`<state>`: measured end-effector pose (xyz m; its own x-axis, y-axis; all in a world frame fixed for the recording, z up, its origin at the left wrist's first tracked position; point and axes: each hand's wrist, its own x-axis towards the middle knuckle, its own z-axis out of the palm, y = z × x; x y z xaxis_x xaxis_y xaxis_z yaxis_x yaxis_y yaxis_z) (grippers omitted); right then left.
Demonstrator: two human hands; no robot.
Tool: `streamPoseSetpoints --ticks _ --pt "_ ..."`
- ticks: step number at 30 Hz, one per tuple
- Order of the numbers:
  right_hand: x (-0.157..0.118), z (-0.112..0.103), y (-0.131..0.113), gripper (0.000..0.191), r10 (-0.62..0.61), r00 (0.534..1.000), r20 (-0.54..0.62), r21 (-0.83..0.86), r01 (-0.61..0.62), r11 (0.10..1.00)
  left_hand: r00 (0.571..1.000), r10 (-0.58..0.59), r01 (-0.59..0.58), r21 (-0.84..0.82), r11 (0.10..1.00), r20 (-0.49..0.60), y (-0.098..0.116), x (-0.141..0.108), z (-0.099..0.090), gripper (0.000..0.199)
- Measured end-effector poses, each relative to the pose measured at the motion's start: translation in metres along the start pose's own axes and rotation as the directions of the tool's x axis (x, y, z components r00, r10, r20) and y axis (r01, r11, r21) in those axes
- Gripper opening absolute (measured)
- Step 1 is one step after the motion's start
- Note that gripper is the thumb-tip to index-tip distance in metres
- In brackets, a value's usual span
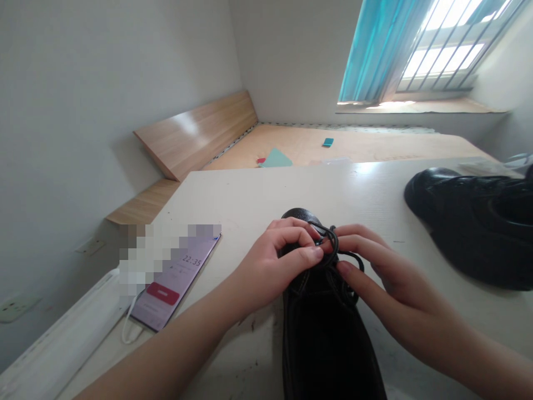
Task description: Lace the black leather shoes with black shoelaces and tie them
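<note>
A black lace-up shoe (333, 344) stands on the white table, its toe pointing away from me and its opening near me. Over its upper front, my left hand (287, 247) has thumb and index finger pinched on the dark shoelace (334, 244). From the other side, my right hand (378, 266) holds the same lace, with fingertips at the loop and thumb just below it. Loops of lace hang to the right of the shoe's tongue. My fingers partly hide the toe and the lace crossing.
A second black shoe (478, 222) lies at the right of the table (250, 194). On the left is a lit phone (170, 289) with a white cable (132, 328), beside a long white object (66, 339). Behind the table is a bed (300, 136) with a wooden headboard (200, 130).
</note>
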<state>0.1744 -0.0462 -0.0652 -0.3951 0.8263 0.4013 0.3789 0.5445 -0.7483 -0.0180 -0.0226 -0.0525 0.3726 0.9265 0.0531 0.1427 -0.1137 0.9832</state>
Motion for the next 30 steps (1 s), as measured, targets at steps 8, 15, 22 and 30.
streamPoseSetpoints --ticks 8,15,22,30 --pt "-0.0028 -0.0019 0.0008 0.021 -0.006 0.998 0.063 -0.041 0.008 0.999 0.999 -0.030 0.035 -0.187 0.982 0.029 -0.0010 0.0017 -0.0011 0.018" --pt "-0.0037 -0.0028 -0.0004 0.019 -0.007 0.996 0.083 -0.065 0.013 0.998 0.999 -0.025 0.031 -0.219 0.975 0.027 -0.0017 0.0014 0.0003 0.014" --pt "-0.0040 -0.0013 0.0009 0.018 -0.007 0.998 0.070 -0.056 0.011 0.998 0.999 -0.028 0.031 -0.202 0.979 0.019 -0.0040 -0.0007 0.0008 0.009" --pt "-0.0054 0.0006 0.0008 0.010 0.047 0.999 0.017 0.003 -0.047 0.999 1.000 -0.015 0.013 -0.130 0.991 -0.016 0.0026 0.0003 0.0027 0.007"
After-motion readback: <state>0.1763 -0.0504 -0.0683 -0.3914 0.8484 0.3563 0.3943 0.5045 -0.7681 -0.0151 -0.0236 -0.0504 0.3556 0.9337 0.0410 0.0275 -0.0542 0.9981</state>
